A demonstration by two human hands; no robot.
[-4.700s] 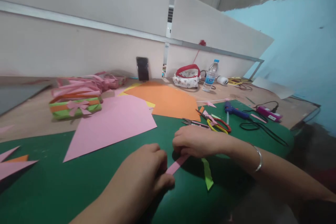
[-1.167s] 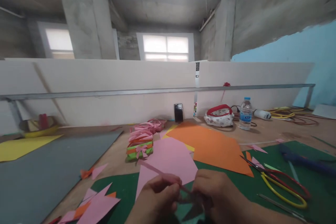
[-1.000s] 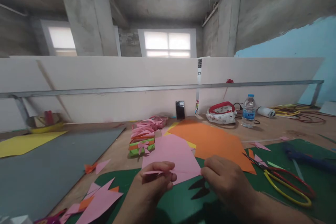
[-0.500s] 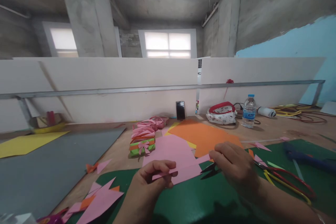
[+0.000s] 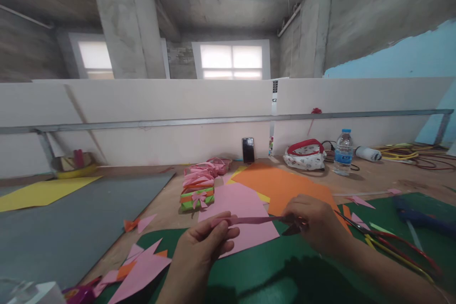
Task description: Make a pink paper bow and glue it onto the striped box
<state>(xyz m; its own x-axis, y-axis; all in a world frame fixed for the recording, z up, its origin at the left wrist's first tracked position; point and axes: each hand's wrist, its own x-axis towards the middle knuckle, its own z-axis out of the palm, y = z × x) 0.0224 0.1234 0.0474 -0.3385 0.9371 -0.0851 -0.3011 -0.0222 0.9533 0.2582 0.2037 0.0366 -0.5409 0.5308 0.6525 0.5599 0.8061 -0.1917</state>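
My left hand (image 5: 204, 244) pinches one end of a narrow pink paper strip (image 5: 257, 220) between thumb and fingers. The strip runs level, almost edge-on, to my right hand (image 5: 317, 223), whose closed fingers grip its other end. Dark blades of small scissors (image 5: 292, 231) stick out to the left from under that hand; their handles are hidden in it. Below the strip lies a pink paper sheet (image 5: 245, 235), partly on a green cutting mat (image 5: 263, 273). Behind my left hand sits a green box with an orange band and pink bow (image 5: 197, 198).
Red-and-yellow-handled scissors (image 5: 383, 236) and a blue tool (image 5: 423, 221) lie at right. Pink scraps (image 5: 140, 270) are at left. Farther back are orange paper (image 5: 281, 183), a phone (image 5: 248, 150), a pouch (image 5: 304, 156) and a water bottle (image 5: 343, 154). A grey board (image 5: 71, 228) lies left.
The strip has turned from its flat side to nearly edge-on and its slant has levelled out. My right hand has rolled slightly, moving the blades a little right. The view has shifted slightly left.
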